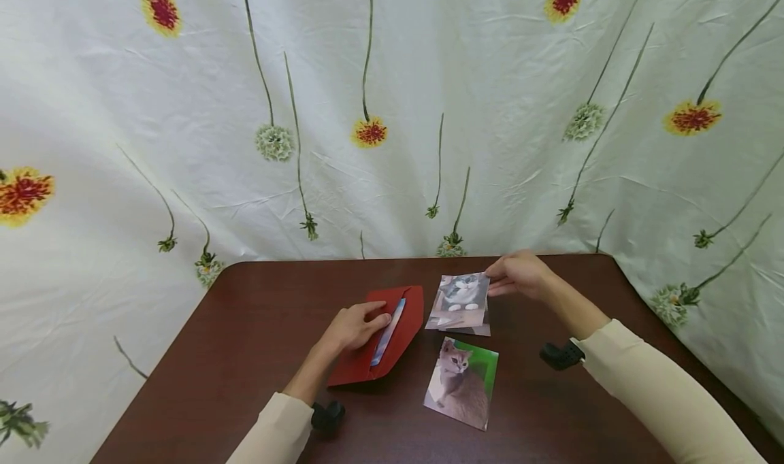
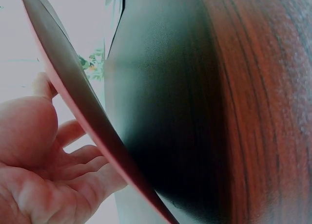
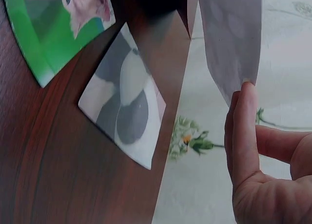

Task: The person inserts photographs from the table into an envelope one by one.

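My left hand (image 1: 355, 326) grips a red envelope (image 1: 403, 335), with the edge of a bluish-white card (image 1: 387, 335) showing in its opening. In the left wrist view the envelope (image 2: 78, 102) stands tilted off the table, against the fingers. At the table's back right, my right hand (image 1: 523, 273) pinches the edge of a grey-and-white cat photo (image 1: 461, 297); the right wrist view shows its pale back (image 3: 234, 39). Beneath it lies another cat photo (image 3: 124, 97), partly hidden in the head view. Nearer me is a photo of a cat on green (image 1: 462, 386).
A dark brown table (image 1: 263, 335) bears everything, its back edge close to a white curtain (image 1: 392, 192) printed with flowers. Black bands with small devices sit on both wrists, the right device (image 1: 560, 356) hanging below the sleeve.
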`<act>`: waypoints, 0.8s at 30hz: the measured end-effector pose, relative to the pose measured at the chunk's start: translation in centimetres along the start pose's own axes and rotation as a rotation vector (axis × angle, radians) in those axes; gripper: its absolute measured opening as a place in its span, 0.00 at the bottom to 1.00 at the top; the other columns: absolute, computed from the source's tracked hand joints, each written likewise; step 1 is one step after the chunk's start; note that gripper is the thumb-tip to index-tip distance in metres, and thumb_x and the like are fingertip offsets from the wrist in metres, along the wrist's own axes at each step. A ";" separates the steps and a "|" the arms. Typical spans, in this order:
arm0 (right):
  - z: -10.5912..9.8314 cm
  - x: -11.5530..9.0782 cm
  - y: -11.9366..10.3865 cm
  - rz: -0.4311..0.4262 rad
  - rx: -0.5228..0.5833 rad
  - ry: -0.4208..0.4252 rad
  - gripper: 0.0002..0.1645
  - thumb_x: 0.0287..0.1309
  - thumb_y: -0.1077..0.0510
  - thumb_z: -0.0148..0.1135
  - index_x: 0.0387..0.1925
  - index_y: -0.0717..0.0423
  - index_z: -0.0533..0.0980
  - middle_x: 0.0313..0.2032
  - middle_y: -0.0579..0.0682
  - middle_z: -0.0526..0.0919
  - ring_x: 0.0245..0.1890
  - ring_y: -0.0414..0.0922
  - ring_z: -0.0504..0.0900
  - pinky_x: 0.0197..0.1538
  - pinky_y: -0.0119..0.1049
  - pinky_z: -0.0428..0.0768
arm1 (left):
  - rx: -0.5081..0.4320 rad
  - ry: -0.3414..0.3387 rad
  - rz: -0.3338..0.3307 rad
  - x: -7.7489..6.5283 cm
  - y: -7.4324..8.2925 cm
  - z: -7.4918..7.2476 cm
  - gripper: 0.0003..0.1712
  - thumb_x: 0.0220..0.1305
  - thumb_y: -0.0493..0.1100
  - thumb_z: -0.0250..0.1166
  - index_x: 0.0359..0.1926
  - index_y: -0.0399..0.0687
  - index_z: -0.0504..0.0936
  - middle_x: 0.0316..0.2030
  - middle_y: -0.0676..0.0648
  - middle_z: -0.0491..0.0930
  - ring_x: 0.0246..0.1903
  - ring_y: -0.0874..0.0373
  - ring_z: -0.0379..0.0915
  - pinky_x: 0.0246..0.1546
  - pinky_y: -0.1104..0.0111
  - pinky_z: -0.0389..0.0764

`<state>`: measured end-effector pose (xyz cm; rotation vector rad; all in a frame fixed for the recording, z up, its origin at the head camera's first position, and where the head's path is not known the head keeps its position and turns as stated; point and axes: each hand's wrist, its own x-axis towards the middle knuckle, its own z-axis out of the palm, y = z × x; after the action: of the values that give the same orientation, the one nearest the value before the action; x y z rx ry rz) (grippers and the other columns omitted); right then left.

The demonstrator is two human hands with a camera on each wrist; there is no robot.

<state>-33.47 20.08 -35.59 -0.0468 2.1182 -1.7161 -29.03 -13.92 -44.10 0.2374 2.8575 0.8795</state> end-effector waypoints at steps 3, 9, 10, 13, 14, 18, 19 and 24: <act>0.7 0.2 -0.1 -0.009 -0.006 -0.009 0.22 0.71 0.69 0.50 0.59 0.84 0.67 0.36 0.55 0.80 0.30 0.42 0.86 0.44 0.36 0.87 | -0.002 0.002 -0.003 0.0 0.1 0.0 0.30 0.72 0.56 0.60 0.70 0.52 0.74 0.64 0.35 0.77 0.59 0.41 0.75 0.61 0.45 0.76; 2.3 0.9 0.1 -0.018 -0.015 -0.025 0.23 0.70 0.68 0.51 0.59 0.84 0.68 0.36 0.55 0.80 0.29 0.41 0.86 0.41 0.33 0.87 | 0.006 0.010 -0.013 0.1 0.1 0.0 0.30 0.72 0.55 0.61 0.70 0.52 0.75 0.64 0.36 0.77 0.58 0.41 0.75 0.61 0.45 0.76; 2.6 1.1 0.2 -0.016 -0.011 -0.023 0.22 0.70 0.69 0.51 0.59 0.84 0.69 0.35 0.55 0.81 0.29 0.41 0.86 0.40 0.33 0.87 | 0.008 0.010 -0.014 0.1 0.1 0.0 0.30 0.72 0.55 0.61 0.70 0.52 0.75 0.64 0.36 0.77 0.58 0.41 0.75 0.61 0.45 0.76; 3.5 1.4 0.4 -0.011 0.004 -0.019 0.21 0.69 0.70 0.52 0.57 0.84 0.71 0.31 0.53 0.81 0.26 0.41 0.86 0.38 0.32 0.87 | 0.012 0.008 -0.013 0.2 0.1 0.0 0.30 0.72 0.56 0.61 0.70 0.52 0.75 0.64 0.36 0.77 0.61 0.40 0.74 0.62 0.45 0.74; 3.8 1.5 0.4 -0.009 0.007 -0.017 0.20 0.68 0.70 0.53 0.56 0.84 0.71 0.29 0.53 0.81 0.25 0.41 0.86 0.38 0.32 0.87 | 0.013 0.009 -0.010 0.2 0.1 0.1 0.30 0.72 0.56 0.61 0.70 0.52 0.75 0.64 0.36 0.77 0.62 0.40 0.74 0.63 0.45 0.74; 5.0 1.9 0.6 -0.004 0.014 -0.025 0.20 0.67 0.71 0.53 0.55 0.85 0.72 0.28 0.54 0.81 0.24 0.40 0.86 0.36 0.32 0.87 | 0.014 0.012 0.004 0.2 0.0 0.1 0.29 0.72 0.56 0.60 0.70 0.52 0.76 0.64 0.36 0.76 0.64 0.38 0.72 0.64 0.44 0.72; 5.2 2.0 0.7 -0.002 0.013 -0.028 0.20 0.67 0.71 0.53 0.54 0.85 0.72 0.28 0.54 0.81 0.23 0.40 0.86 0.36 0.32 0.87 | 0.014 0.014 0.010 0.2 0.0 0.1 0.29 0.72 0.55 0.60 0.69 0.51 0.76 0.65 0.36 0.77 0.65 0.38 0.71 0.65 0.44 0.72; 6.2 2.6 1.2 0.001 0.013 -0.041 0.18 0.67 0.71 0.53 0.52 0.85 0.73 0.28 0.55 0.81 0.23 0.40 0.86 0.35 0.33 0.87 | 0.016 0.019 0.025 0.2 0.0 0.1 0.29 0.73 0.56 0.60 0.69 0.51 0.76 0.65 0.36 0.76 0.66 0.37 0.70 0.65 0.44 0.71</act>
<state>-33.46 13.87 -38.44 -0.0761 2.0774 -1.7133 -29.23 -13.85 -44.21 0.2691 2.8861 0.8691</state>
